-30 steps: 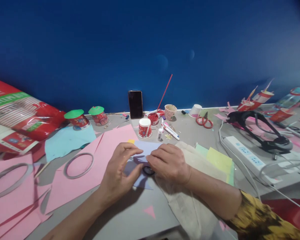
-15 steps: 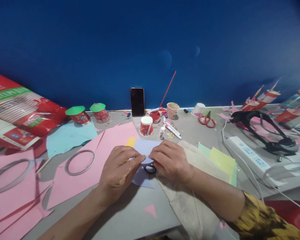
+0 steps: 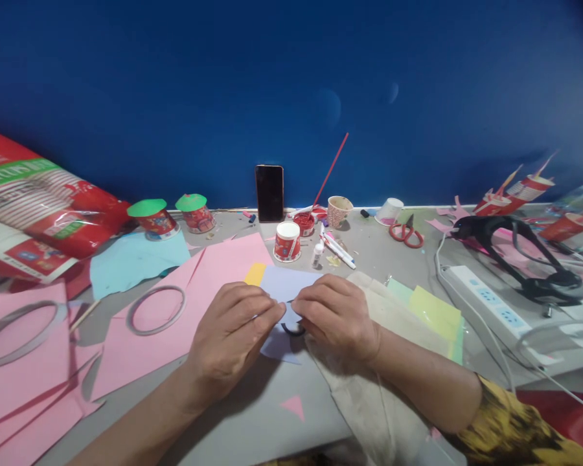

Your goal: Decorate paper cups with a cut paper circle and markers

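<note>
Between my hands is a small piece of lavender paper [image 3: 291, 315], pinched at its two sides. My left hand [image 3: 238, 336] grips its left edge with thumb and forefinger, and my right hand [image 3: 337, 317] grips the right edge. Just below the piece, the dark handle loop of a pair of scissors [image 3: 293, 330] shows; the rest of it is hidden. Underneath lies a larger lavender sheet [image 3: 286, 279] with a yellow paper strip [image 3: 255, 274] at its upper left corner. A beige cloth [image 3: 379, 382] lies under my right forearm.
Pink sheets [image 3: 170, 336] and tape rings [image 3: 156, 310] lie on the left. Behind stand a paper cup [image 3: 287, 243], a glue bottle [image 3: 317, 255], a phone [image 3: 270, 194] and green-topped cups [image 3: 197, 217]. Red scissors [image 3: 406, 234], a power strip [image 3: 486, 301] and a black head strap [image 3: 505, 249] are at right.
The view has shifted slightly. My hands keep their pinch on the small lavender piece, which now appears more bent or tilted between the fingers.
</note>
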### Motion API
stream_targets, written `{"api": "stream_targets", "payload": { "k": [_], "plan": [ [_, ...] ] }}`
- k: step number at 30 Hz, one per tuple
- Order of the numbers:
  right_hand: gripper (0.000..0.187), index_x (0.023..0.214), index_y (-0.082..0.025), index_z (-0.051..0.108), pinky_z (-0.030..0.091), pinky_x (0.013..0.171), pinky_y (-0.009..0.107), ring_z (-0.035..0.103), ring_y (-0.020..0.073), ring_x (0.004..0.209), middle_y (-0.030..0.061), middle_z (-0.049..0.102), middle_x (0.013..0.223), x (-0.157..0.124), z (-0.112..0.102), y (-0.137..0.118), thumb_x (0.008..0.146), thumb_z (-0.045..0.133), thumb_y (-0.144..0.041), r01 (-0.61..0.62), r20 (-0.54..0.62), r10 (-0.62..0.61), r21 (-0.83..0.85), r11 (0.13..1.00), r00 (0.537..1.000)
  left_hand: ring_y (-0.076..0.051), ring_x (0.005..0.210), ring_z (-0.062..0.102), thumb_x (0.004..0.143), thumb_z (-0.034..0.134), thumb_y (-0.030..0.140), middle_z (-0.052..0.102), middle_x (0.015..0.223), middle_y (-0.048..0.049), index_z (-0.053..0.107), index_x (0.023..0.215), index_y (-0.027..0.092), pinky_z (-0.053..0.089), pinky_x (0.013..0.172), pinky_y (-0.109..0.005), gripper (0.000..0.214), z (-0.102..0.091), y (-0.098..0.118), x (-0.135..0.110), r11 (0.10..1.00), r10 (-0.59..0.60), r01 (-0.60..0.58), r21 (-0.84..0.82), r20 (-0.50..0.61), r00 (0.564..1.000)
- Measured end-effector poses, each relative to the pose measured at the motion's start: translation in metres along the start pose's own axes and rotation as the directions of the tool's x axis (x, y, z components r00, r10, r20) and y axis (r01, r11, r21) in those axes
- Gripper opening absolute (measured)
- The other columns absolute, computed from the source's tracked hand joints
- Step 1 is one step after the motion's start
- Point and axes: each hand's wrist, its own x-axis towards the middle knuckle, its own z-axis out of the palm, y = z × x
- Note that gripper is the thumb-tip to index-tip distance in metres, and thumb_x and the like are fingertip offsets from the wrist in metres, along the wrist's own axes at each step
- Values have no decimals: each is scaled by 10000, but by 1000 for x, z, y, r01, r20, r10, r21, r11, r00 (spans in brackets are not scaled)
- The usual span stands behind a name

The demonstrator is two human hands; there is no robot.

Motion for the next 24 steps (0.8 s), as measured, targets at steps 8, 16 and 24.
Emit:
{"api": "stream_targets", "payload": {
  "k": [8,16,24],
  "plan": [
    [158,994,-201,715,527,728,355,639,201,771,58,788,886,5,0,-3,998,577,-124,-35,9,35,5,999,999,-185,886,658,966,639,-11,751,894,-59,711,1102,136,582,825,-339,213,2,1,2,999,-9,9,-40,-3,1000],
    [196,879,-208,735,523,731,321,659,173,713,31,777,793,3,10,-3,929,579,-101,-183,12,185,225,957,983,-165,808,705,988,651,79,768,858,-34,757,1045,203,579,759,-296,172,9,0,-3,957,-198,204,-204,50,979],
    [181,646,-208,606,404,519,220,516,108,544,-44,602,585,9,11,-2,805,664,-273,-828,439,713,409,384,547,-224,761,749,936,660,367,826,875,-59,825,921,203,611,680,-324,234,10,2,6,365,-770,843,-396,381,512]
  ]
}}
